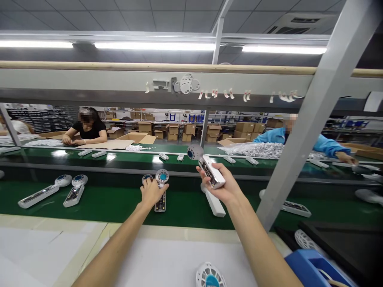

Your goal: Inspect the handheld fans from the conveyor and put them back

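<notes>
A white handheld fan [213, 172] with its handle open and dark electronics showing is in my right hand [224, 186], raised over the green belt [119, 203]. My right fingers wrap round the handle, and the round head points up and left. My left hand [152, 194] reaches onto the belt at a fan [160, 202] with a blue-centred head; the fingers lie over its neck and beside a second fan head [147, 177]. Whether they grip either one is unclear. Below my right hand another white fan [215, 204] lies on the belt.
Two open-handled fans [74, 193] lie left on the belt, another [295, 208] right. A slanted metal post [317, 103] stands right of my right hand. Nearer are a fan head [210, 276] and a blue object [317, 269]. Two people sit across a farther belt [203, 150] with small white parts.
</notes>
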